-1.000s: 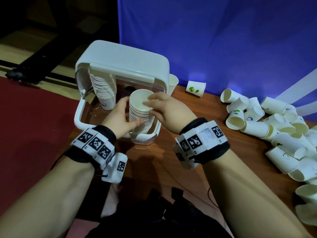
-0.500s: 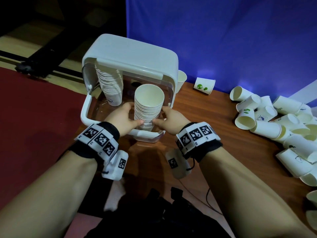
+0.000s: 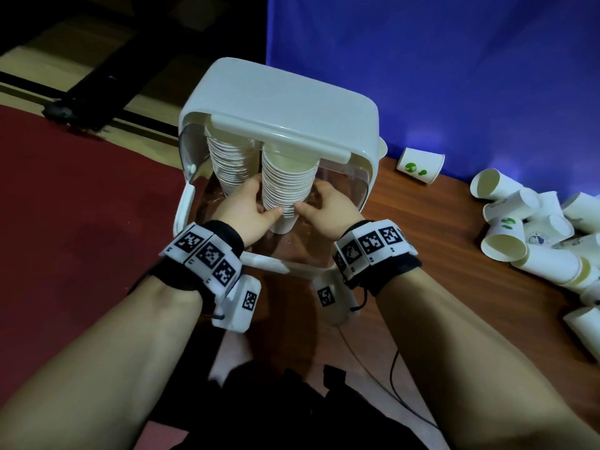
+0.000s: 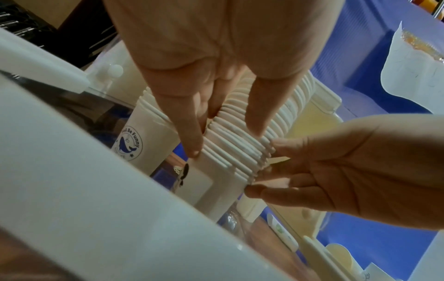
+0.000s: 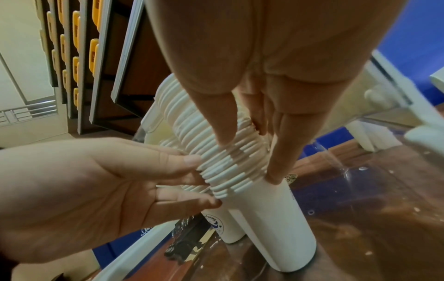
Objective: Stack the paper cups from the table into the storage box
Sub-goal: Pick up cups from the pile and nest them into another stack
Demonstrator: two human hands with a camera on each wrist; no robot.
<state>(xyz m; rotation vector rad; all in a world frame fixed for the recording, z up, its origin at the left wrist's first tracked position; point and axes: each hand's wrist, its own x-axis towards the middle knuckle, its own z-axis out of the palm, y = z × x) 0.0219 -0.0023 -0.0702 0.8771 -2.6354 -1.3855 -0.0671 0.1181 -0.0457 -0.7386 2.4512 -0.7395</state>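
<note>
My left hand (image 3: 244, 212) and right hand (image 3: 328, 212) clasp the tall nested stack of white paper cups (image 3: 286, 186) from both sides, steadying it inside the clear white-lidded plastic storage box (image 3: 279, 105).

Place: staged recording set in a hall-like room
Backdrop: blue cloth (image 3: 454, 60) behind wooden surface (image 3: 422, 238)
Floor: red carpet (image 3: 81, 206)
Seating: yellow-backed seat rows (image 5: 72, 47)

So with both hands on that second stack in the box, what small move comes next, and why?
Probably let go: the second stack stands on the storage box floor beside the first stack, with left hand and right hand steadying it. Loose cups wait on the table.
</note>
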